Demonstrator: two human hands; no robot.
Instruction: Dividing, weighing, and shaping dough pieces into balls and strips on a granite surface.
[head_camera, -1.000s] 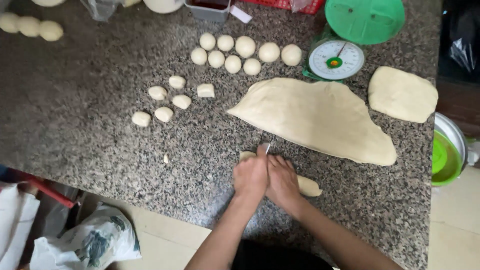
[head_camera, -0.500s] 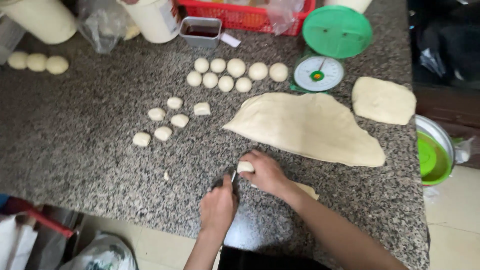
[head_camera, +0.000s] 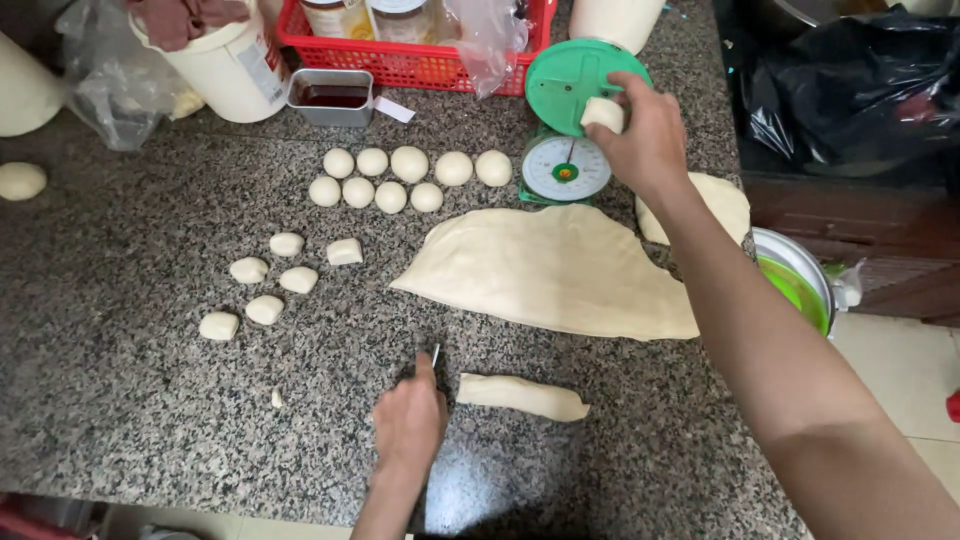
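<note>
My right hand (head_camera: 645, 135) has its fingers closed around a small cut piece of dough (head_camera: 603, 114), held just over the green pan of the kitchen scale (head_camera: 585, 75). My left hand (head_camera: 408, 425) is curled shut around a knife (head_camera: 434, 357), whose thin blade pokes out past my fingers and rests near the end of a short dough strip (head_camera: 522, 396) lying on the tabletop (head_camera: 130, 400).

The tabletop is speckled grey granite, and pale floor tiles show past its right edge. Beyond the strip lies a big flat sheet of dough (head_camera: 545, 270), with a smaller slab (head_camera: 720, 205) partly hidden behind my right forearm. To the left sit rough cut pieces (head_camera: 265, 290), and further back two rows of rolled dough balls (head_camera: 405, 178). At the far edge stand a white bucket (head_camera: 225, 65), a small metal tin (head_camera: 330, 97) and a red basket (head_camera: 410, 60) of jars. A green-lined bowl (head_camera: 795, 285) sits just off the right edge.
</note>
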